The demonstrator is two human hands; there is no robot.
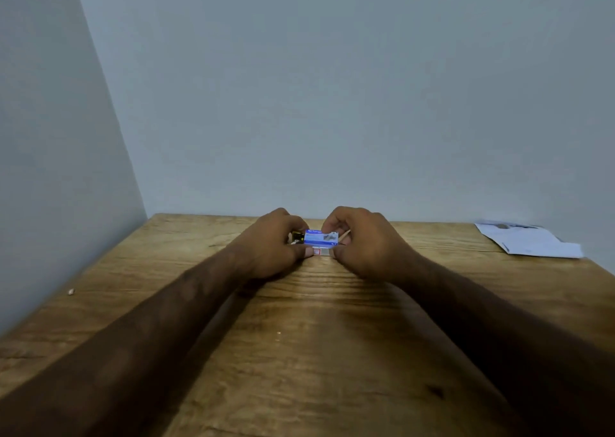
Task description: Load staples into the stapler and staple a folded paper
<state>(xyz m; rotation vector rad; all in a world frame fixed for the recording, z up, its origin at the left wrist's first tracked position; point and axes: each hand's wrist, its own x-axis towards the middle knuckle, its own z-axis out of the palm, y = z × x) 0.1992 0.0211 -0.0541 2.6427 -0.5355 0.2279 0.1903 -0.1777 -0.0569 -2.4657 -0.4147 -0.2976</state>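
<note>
A small blue staple box (321, 238) sits near the far edge of the wooden table (299, 353), held between both hands. My left hand (270, 248) grips its left end, where a dark and yellow bit shows by the fingers. My right hand (362, 243) pinches its right end, thumb low on the pale front side. Folded white paper (529, 240) lies at the far right of the table. No stapler can be made out; my hands hide whatever is behind the box.
Grey walls close the table in at the back and on the left. A tiny pale scrap (71, 291) lies near the left edge, and a small shiny speck (279, 332) lies on the wood between my forearms.
</note>
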